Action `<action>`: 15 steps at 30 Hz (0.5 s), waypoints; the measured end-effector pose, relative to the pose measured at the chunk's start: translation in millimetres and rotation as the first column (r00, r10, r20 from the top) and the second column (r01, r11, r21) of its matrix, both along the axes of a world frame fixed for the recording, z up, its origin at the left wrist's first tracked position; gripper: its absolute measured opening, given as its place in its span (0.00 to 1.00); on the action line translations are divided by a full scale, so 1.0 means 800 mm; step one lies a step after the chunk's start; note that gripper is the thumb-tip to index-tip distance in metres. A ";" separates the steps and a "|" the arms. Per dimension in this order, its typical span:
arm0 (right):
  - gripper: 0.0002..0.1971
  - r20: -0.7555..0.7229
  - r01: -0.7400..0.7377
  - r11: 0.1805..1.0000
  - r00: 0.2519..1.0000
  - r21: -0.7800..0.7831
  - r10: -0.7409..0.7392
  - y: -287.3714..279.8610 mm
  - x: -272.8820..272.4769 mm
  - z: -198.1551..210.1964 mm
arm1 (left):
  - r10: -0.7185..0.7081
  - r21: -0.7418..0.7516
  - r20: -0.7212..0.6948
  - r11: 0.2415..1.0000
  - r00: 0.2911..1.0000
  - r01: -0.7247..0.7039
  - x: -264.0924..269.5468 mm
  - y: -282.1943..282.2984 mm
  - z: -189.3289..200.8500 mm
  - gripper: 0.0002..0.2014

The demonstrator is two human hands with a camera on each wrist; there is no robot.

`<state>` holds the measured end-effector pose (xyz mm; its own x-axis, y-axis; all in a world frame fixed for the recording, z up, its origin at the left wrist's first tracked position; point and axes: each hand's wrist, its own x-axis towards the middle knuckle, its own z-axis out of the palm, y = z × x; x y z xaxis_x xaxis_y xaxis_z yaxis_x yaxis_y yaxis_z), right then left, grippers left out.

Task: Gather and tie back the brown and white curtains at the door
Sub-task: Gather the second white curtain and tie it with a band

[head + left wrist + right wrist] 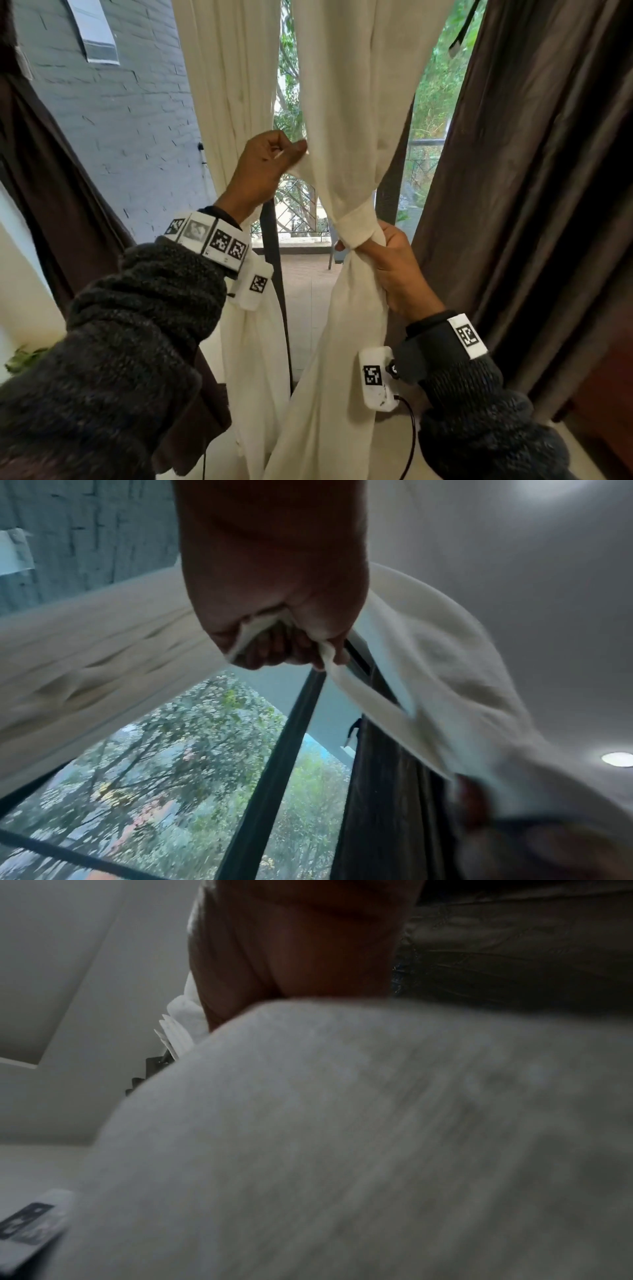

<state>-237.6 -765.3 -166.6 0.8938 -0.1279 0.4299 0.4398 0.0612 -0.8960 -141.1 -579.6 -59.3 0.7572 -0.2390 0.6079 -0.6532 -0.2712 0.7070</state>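
The step in hand looks like tying the right-hand white curtain (346,102), which hangs in the doorway between a second white curtain (226,85) on the left and the brown curtain (534,171) on the right. It is already gathered into a bunch at mid-height, with a white tie band (356,224) wrapped around the waist.

The right hand (390,267) is closed around the gathered cloth just below the band, holding the bunch together. The left hand (265,164) is raised higher, fingers curled, pinching a strip of the same white fabric; the left wrist view shows that strip passing through the fist and running taut down toward the bunch. The right wrist view is mostly filled by blurred white cloth and tells little more.

The wrap seems in place but not yet secured. The next move probably calls for drawing the pinched end through or around the band and pulling it snug while the right hand keeps the gather from spreading. The brown curtain on the right hangs loose, so it is not yet tied.
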 end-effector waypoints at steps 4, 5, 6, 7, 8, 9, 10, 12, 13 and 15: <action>0.15 0.087 0.282 0.959 0.956 -0.014 -0.279 -0.001 0.012 -0.011 | 0.035 0.041 0.163 0.998 0.986 -0.042 -0.071 -0.008 -0.039 0.06; 0.15 0.130 0.366 0.929 0.926 -0.064 -0.356 0.002 0.015 -0.015 | 0.011 0.076 0.203 0.997 0.979 -0.027 -0.095 -0.015 -0.052 0.06; 0.14 0.173 0.439 0.891 0.892 -0.114 -0.418 0.006 0.018 -0.017 | -0.023 0.121 0.236 0.993 0.972 -0.006 -0.113 -0.023 -0.062 0.06; 0.13 0.209 0.495 0.857 0.862 -0.146 -0.462 0.013 0.020 -0.018 | -0.063 0.173 0.261 0.985 0.963 0.017 -0.126 -0.034 -0.069 0.05; 0.14 0.242 0.528 0.834 0.840 -0.157 -0.486 0.022 0.021 -0.021 | -0.093 0.231 0.268 0.972 0.959 0.029 -0.133 -0.043 -0.075 0.05; 0.15 0.279 0.550 0.822 0.821 -0.147 -0.499 0.030 0.022 -0.025 | -0.105 0.286 0.266 0.958 0.958 0.026 -0.135 -0.051 -0.079 0.06; 0.16 0.310 0.563 0.817 0.804 -0.122 -0.508 0.037 0.022 -0.028 | -0.106 0.331 0.258 0.944 0.960 0.015 -0.133 -0.056 -0.080 0.08; 0.13 0.330 0.581 0.809 0.784 -0.094 -0.525 0.042 0.028 -0.038 | -0.124 0.373 0.230 0.927 0.965 0.031 -0.121 -0.055 -0.077 0.11; 0.10 0.323 0.579 0.811 0.786 -0.083 -0.528 0.043 0.032 -0.040 | -0.155 0.386 0.203 0.920 0.967 0.066 -0.113 -0.052 -0.075 0.13; 0.12 0.321 0.566 0.823 0.789 -0.046 -0.524 0.041 0.032 -0.042 | -0.234 0.416 0.141 0.896 0.962 0.157 -0.100 -0.043 -0.071 0.18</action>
